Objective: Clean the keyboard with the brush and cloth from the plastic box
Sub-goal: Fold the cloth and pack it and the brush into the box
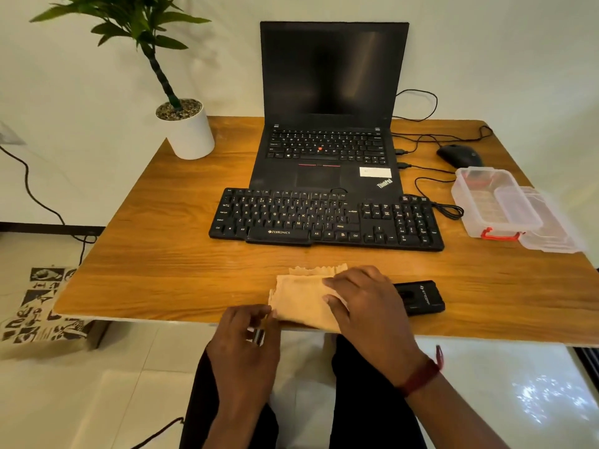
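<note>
The black Zebronics keyboard (324, 218) lies across the middle of the wooden table, in front of the laptop. A folded beige cloth (301, 296) sits at the table's near edge. My left hand (246, 335) pinches the cloth's near left corner, and something small and shiny shows under its fingers; I cannot tell what it is. My right hand (363, 303) rests flat on the right part of the cloth, fingers pointing left. A flat black object (421, 298) lies just right of that hand. The clear plastic box (470, 202) stands open at the right, with no brush that I can make out.
An open black laptop (327, 150) stands behind the keyboard. The box's lid (551, 228) lies beside the box, and a black mouse (458, 155) with trailing cables sits behind it. A potted plant (189, 131) stands at the far left corner.
</note>
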